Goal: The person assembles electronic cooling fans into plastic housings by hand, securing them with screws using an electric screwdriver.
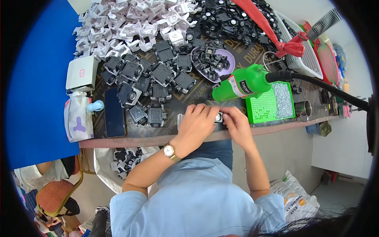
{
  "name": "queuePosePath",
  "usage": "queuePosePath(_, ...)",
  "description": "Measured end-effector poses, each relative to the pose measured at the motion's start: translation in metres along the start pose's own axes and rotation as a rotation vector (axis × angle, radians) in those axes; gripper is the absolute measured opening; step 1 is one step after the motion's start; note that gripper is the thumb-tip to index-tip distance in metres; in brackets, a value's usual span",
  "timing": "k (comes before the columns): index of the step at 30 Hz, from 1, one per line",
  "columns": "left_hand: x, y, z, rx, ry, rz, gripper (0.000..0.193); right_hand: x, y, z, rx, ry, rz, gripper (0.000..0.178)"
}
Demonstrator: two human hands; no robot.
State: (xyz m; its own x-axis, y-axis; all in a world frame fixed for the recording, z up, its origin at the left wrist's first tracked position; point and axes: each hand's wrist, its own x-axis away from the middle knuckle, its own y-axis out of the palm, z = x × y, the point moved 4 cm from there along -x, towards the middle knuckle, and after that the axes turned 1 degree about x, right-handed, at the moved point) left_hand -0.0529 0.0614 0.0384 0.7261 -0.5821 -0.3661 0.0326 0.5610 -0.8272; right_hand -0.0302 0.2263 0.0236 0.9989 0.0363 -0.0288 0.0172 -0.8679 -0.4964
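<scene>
At the table's front edge, my left hand point(199, 121) lies curled over a small white-and-black plastic part point(218, 117), covering most of it. My right hand point(237, 125) meets it from the other side, thumb and forefinger closed at the part's right end. A pale edge shows beside the left hand's wrist side; what it belongs to is hidden. Just beyond my hands hangs a green electric screwdriver point(241, 83). To its right lies a green screw tray point(260, 106), partly filled with small silvery screws.
Black-and-white assembled units point(162, 75) spread left of centre. Behind are heaps of white plastic parts point(118, 31) and black parts point(233, 19). A lilac bowl point(228, 59) holds black pieces. A phone point(115, 112), tissue pack point(79, 116), white box point(82, 73) and metal cup point(303, 108) flank the workspace.
</scene>
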Motion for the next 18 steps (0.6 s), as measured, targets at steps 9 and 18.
queuePosePath(9,-0.001,0.012,-0.005,0.097,0.015,-0.023,0.059,-0.002,-0.002,0.003,0.013,-0.018,-0.043,0.019)
queuePosePath(18,-0.003,0.008,-0.004,0.086,0.025,-0.045,0.067,-0.003,0.000,0.007,-0.061,0.033,-0.099,0.014)
